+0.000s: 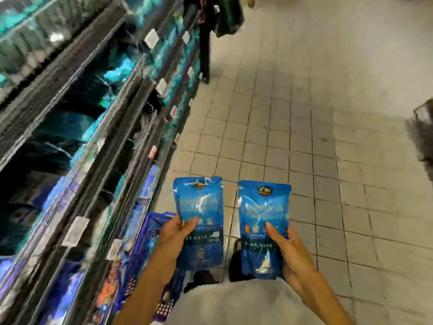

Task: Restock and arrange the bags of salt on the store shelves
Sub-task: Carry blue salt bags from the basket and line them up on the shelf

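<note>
I hold two blue salt bags upright in front of me, side by side over the tiled floor. My left hand [174, 233] grips the left salt bag [199, 214] by its lower left edge, thumb on the front. On the lower right edge of the right salt bag [263, 221] my right hand [284, 245] is closed the same way. The store shelves [93, 141] run along my left, blurred, with teal and blue packs on their tiers and white price tags on the rails.
A blue basket [154, 228] sits low beside the shelves, just left of my left hand. Another person [210, 31] in dark clothes stands at the far end of the shelves. A dark blurred object [421, 137] is at the right edge. Pale floor tiles [304, 113] fill the aisle.
</note>
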